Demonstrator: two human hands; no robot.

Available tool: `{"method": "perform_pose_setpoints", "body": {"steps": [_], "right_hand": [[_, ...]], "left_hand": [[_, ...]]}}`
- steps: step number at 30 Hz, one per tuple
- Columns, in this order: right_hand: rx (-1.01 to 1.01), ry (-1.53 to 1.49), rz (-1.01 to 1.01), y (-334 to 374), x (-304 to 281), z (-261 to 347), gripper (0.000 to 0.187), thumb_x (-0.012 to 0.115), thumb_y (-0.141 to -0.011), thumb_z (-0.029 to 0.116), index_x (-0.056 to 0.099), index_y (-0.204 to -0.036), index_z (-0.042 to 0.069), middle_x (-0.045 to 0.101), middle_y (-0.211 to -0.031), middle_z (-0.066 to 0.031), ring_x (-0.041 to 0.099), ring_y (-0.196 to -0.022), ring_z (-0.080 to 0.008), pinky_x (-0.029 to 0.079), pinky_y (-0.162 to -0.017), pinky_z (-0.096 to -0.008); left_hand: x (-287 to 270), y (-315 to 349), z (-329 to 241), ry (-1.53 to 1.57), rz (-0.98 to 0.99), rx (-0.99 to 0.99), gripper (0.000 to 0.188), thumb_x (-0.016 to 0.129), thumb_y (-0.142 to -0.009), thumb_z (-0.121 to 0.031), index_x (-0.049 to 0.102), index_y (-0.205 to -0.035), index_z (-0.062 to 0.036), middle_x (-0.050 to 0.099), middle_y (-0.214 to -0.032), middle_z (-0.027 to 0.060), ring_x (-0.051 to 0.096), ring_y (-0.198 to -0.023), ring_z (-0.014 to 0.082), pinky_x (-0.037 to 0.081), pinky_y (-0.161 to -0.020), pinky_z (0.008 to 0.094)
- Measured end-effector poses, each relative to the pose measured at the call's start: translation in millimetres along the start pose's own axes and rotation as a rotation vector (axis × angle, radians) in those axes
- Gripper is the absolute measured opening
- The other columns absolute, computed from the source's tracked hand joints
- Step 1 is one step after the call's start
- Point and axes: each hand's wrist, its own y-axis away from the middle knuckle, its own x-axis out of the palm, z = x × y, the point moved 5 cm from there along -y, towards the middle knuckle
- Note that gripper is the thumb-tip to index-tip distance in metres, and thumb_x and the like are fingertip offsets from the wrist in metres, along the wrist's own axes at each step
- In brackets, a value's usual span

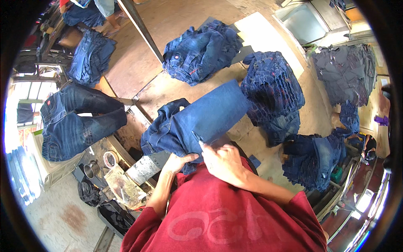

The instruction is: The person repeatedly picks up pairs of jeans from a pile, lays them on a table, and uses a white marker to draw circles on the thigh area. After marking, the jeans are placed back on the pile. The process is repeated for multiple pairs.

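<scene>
A pair of blue jeans (214, 111) lies across my lap, one leg stretched out to the upper right and the rest bunched at the left. My left hand (181, 162) pinches the denim near my body, thumb on top and the fingers partly hidden. Just to its right, my right hand (223, 163) is closed with the forefinger side over the cloth. From its fingertips sticks a small slim tool (197, 136), greyish and pointed; its exact kind is too small to tell. Both hands are close together over the jeans.
Piles of denim lie ahead (201, 52), to the right (275, 84) and lower right (312, 159), with a dark grey stack (346, 73) at far right. Dark jeans (79, 119) drape at left above a cluttered bench holding a metal mug (91, 169) and tape roll (111, 159). A pole (140, 29) slants ahead.
</scene>
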Motion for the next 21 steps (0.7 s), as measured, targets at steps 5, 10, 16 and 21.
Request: {"method": "perform_pose_setpoints", "body": {"steps": [5,10,16,21], "right_hand": [[0.053,-0.298,-0.004,-8,-17,-18,0.029,0.069,-0.1,0.022,0.075,-0.128,0.018,0.075,-0.071,-0.0139,0.074,-0.059,-0.0322,0.06,-0.057,-0.0461],[0.157,-0.137,0.073,-24,-7,-75,0.019,0.07,-0.1,0.02,0.081,-0.115,0.024,0.078,-0.084,-0.0098,0.075,-0.064,-0.0324,0.059,-0.058,-0.0449],[0.748,-0.123,-0.081,-15,-9,-268,0.039,0.049,-0.114,0.042,0.066,-0.108,0.007,0.08,-0.091,-0.0163,0.077,-0.09,-0.0446,0.057,-0.083,-0.0592],[1.368,-1.19,-0.003,5,67,-356,0.063,0.069,-0.103,0.053,0.066,-0.138,0.0,0.073,-0.129,-0.0258,0.074,-0.118,-0.0391,0.06,-0.099,-0.0574]], "left_hand": [[-7,0,13,0.019,0.004,-0.178,0.077,0.092,-0.079,-0.002,0.06,-0.148,0.0043,0.068,-0.144,0.0102,0.062,-0.133,0.0237,0.045,-0.12,0.0418],[-12,0,19,-0.001,-0.049,-0.232,0.082,0.093,-0.078,-0.002,0.057,-0.151,0.0055,0.066,-0.148,0.0114,0.06,-0.136,0.0241,0.045,-0.121,0.0422],[-46,11,26,0.214,-0.349,-0.122,0.095,0.096,-0.079,-0.009,0.048,-0.16,-0.002,0.063,-0.153,0.0125,0.059,-0.14,0.0289,0.044,-0.122,0.0437],[-100,41,25,0.431,-0.719,-0.009,0.073,0.085,-0.097,-0.032,0.052,-0.157,-0.0066,0.067,-0.148,0.0143,0.066,-0.133,0.0339,0.055,-0.112,0.0559]]}}
